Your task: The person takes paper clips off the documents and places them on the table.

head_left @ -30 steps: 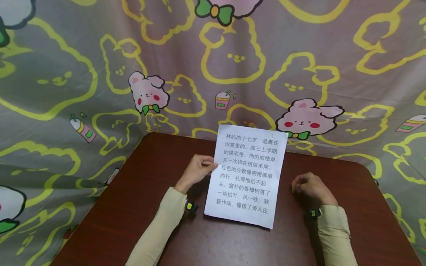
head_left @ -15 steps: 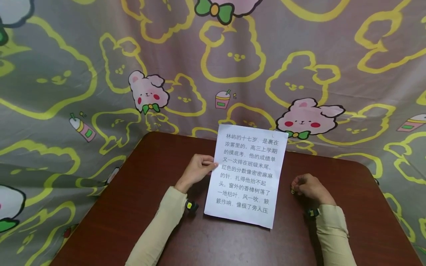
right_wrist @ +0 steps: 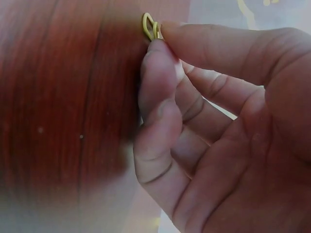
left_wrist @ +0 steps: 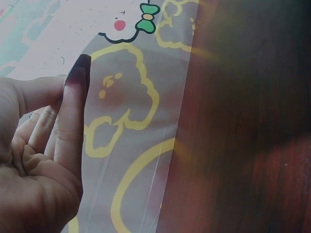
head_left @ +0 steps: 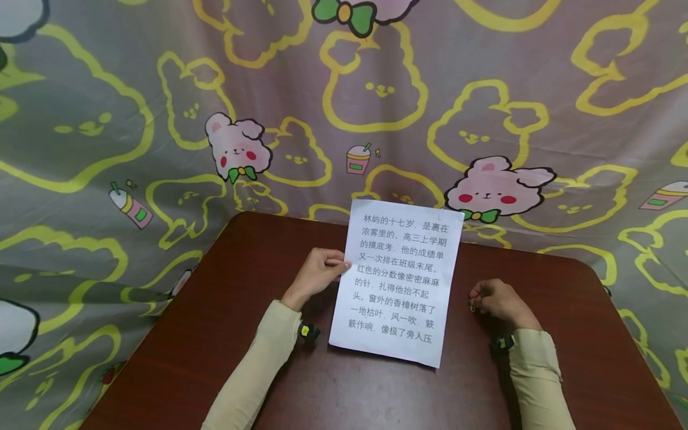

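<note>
A white sheet of paper [head_left: 398, 286] with printed Chinese text stands tilted up over the table in the head view. My left hand [head_left: 314, 278] pinches its left edge between thumb and fingers. In the left wrist view the paper [left_wrist: 79, 72] shows nearly edge-on as a dark sliver at the fingertips. To the right of the sheet and apart from it, my right hand [head_left: 501, 300] pinches a small yellow paper clip. Its looped end [right_wrist: 148, 25] pokes out past the thumb and index fingertip in the right wrist view; the rest is hidden by the fingers.
The dark red-brown wooden table [head_left: 344, 394] has rounded far corners. Behind it and at its sides hangs a grey curtain [head_left: 290, 71] with cartoon rabbits and yellow outlines. A dark band with a yellow mark [head_left: 308, 332] sits at the left wrist, another [head_left: 504, 343] at the right.
The right hand and its sleeve have shifted very slightly, and the paper clip has turned a little at the fingertips. The left hand and the paper stay as they were.
</note>
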### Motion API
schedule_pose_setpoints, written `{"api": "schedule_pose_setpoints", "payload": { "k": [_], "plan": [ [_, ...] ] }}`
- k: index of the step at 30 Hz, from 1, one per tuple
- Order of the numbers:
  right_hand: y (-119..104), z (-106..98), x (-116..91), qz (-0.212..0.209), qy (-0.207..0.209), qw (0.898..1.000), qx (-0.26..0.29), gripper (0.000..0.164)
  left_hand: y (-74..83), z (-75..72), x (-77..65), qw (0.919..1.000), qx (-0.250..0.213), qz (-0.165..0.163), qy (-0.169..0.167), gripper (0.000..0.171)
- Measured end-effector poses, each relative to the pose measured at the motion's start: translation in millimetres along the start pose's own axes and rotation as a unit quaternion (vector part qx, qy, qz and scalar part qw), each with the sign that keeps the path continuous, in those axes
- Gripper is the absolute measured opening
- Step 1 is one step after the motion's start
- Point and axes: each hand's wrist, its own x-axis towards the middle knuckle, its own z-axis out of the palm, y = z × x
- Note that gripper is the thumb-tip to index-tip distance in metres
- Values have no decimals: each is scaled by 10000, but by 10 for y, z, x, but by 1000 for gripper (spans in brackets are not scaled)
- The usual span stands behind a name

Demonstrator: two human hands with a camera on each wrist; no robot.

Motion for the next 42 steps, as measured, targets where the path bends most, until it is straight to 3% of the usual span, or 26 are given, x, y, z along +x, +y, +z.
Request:
{"api": "schedule_pose_setpoints", "payload": {
  "k": [12, 24, 29, 35, 42],
  "plan": [
    [-14, -14, -27, -98, 275, 9996, -46, 7, 3, -1, -6, 10000, -29, -21, -14, 17],
    [-298, -133, -138, -379, 922, 9949, -133, 18, -4, -3, -4, 9999, -51, 38, -77, 18],
    [-460, -191, -222, -642, 1427, 9875, -179, 24, 5, -8, -6, 9999, -33, -6, -118, 18],
    [-635, -229, -292, -1098, 2114, 9712, -46, 26, 20, -6, -7, 9999, 5, -61, -118, 18],
    [-796, -256, -344, -1232, 2498, 9593, 465, 34, 62, -8, -27, 9998, -67, 19, -177, 19]
  ]
}}
